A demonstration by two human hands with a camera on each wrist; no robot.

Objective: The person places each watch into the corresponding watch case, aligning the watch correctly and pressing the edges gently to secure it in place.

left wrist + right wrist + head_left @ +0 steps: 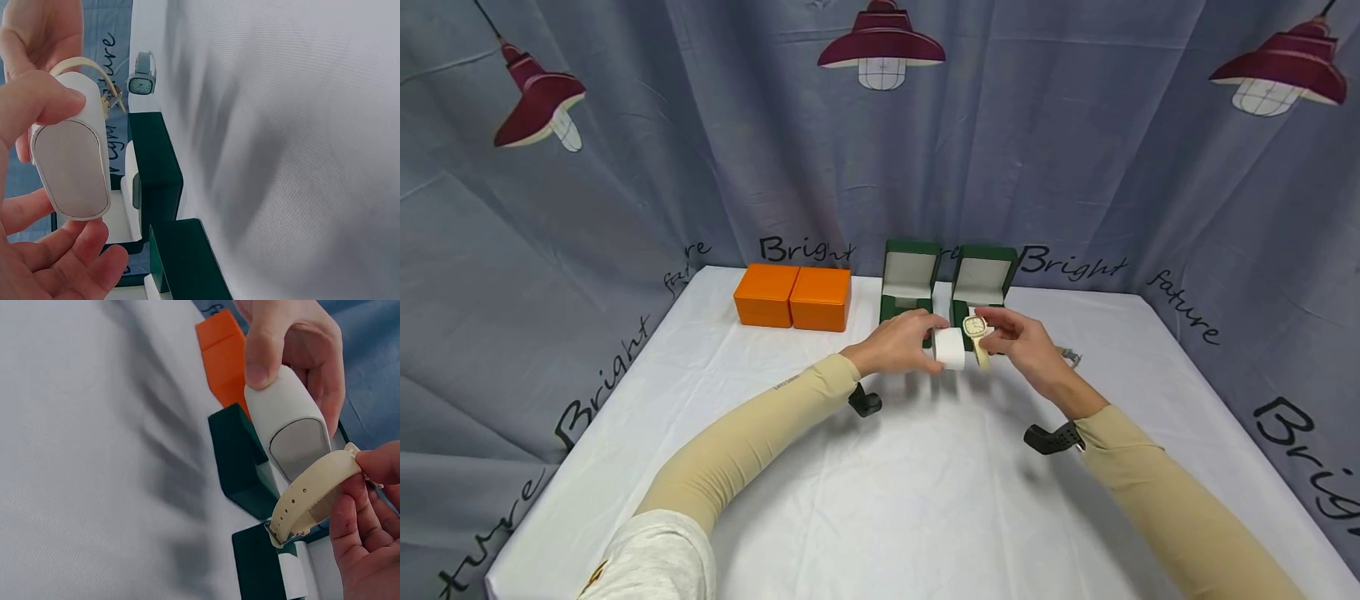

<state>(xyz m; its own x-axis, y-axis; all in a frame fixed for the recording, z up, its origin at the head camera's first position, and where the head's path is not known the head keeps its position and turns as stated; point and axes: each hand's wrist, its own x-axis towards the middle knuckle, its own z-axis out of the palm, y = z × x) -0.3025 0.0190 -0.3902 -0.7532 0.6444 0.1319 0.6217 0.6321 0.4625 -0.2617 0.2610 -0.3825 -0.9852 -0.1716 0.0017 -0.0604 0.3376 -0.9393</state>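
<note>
Cream watch: face looked up, long strap hung down toward the person | right hand: pinched it — fingertips close together | white cushion: just left, left hand gripped it — fingers wide | green boxes: behind

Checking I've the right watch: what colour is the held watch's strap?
The strap is cream, best seen in the right wrist view.

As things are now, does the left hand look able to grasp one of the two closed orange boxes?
Probably not directly: the left hand holds a white rounded cushion, though nothing seems to stand between that hand and the nearer orange box.
</note>
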